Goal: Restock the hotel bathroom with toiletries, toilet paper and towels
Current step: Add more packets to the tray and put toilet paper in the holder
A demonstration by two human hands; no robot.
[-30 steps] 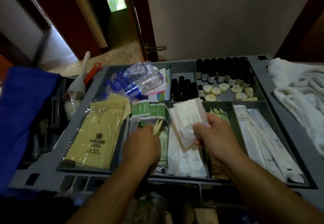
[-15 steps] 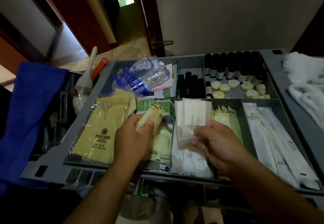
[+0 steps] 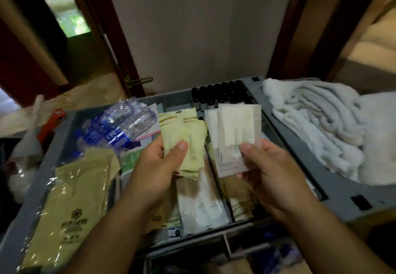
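Several yellow sachets (image 3: 182, 127) pinched in left hand (image 3: 154, 166) fingers (image 3: 181, 148), white sachets (image 3: 235, 127) in right hand (image 3: 267, 166), hide tray (image 3: 285, 142) beside towels (image 3: 317, 123).

Both bare forearms come in from the near edge, one from lower left and one from lower right, angling toward each other. The left hand (image 3: 157, 166) has its thumb pressed on the front of a bunch of yellow sachets (image 3: 182, 132), fingers curled behind. The right hand (image 3: 270, 173) grips a stack of white packets (image 3: 235, 127) the same way. The hands are side by side, close but not touching.
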